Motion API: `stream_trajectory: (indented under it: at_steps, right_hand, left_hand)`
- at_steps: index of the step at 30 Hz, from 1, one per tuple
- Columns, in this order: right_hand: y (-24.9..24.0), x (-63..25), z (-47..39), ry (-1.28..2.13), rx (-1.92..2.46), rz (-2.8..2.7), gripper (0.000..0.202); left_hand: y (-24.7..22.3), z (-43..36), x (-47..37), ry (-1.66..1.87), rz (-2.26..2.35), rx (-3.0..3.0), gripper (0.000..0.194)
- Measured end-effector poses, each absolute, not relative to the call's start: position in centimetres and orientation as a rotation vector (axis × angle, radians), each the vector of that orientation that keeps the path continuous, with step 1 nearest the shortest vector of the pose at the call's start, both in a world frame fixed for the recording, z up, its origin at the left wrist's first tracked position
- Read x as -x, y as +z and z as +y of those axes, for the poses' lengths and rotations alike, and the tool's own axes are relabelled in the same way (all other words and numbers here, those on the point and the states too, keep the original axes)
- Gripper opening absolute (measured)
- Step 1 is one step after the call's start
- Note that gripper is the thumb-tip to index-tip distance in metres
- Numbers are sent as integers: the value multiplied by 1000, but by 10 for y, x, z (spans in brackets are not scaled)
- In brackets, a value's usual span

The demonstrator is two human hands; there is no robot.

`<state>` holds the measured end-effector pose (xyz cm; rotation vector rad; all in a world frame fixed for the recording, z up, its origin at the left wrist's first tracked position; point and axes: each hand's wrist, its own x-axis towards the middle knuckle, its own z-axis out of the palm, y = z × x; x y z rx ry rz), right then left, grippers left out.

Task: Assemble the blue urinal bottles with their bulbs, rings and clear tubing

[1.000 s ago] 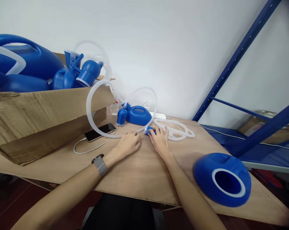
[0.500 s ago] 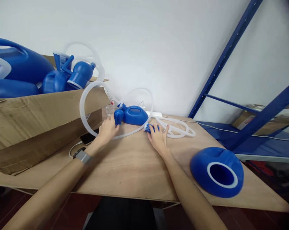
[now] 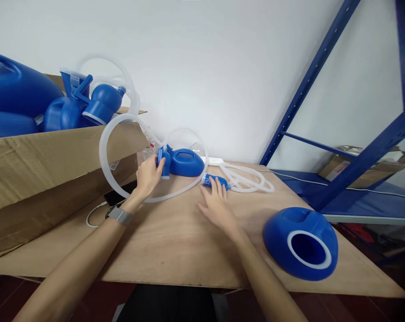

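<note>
My left hand (image 3: 149, 176) is closed around a blue plastic cup-shaped fitting (image 3: 166, 166) above the table; my palm hides part of it. A clear ribbed hose (image 3: 105, 156) loops around near this hand. Just behind the fitting lies a blue plastic jug (image 3: 188, 163) with a moulded handle. My right hand (image 3: 218, 203) is spread, its fingertips resting on a second blue fitting (image 3: 207, 180) that lies on the table, the thumb apart from it. Another hose (image 3: 247, 176) lies coiled at this fitting's far end.
A cardboard box (image 3: 61, 156) full of blue plastic parts stands at left. At right, a big blue jug (image 3: 299, 243) lies with its white-rimmed mouth toward me. A phone (image 3: 118, 194) with a cable, a power strip (image 3: 213, 161) and a blue metal rack (image 3: 308, 85) surround the wooden table (image 3: 175, 255).
The fitting in my left hand has turned, its open end now pointing down. My right thumb has come away from the other fitting and that hand has drawn back slightly. The view has shifted a little.
</note>
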<state>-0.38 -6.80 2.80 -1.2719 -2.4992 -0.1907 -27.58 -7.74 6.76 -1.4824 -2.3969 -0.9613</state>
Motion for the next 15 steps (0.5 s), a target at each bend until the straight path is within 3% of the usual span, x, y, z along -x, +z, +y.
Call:
stream_trajectory:
  at_steps: [6, 12, 15]
  right_hand:
    - [82, -107, -185, -517, 755, -2309, 59]
    - [83, -249, -140, -835, 770, -2294, 75]
    - [77, -265, -111, -842, 680, -2500, 62]
  left_hand:
    - [60, -78, 273, -970, -2297, 1644, 41]
    - [50, -74, 277, -1069, -2307, 1696, 38]
    - [48, -71, 279, -1155, -2339, 1661, 43]
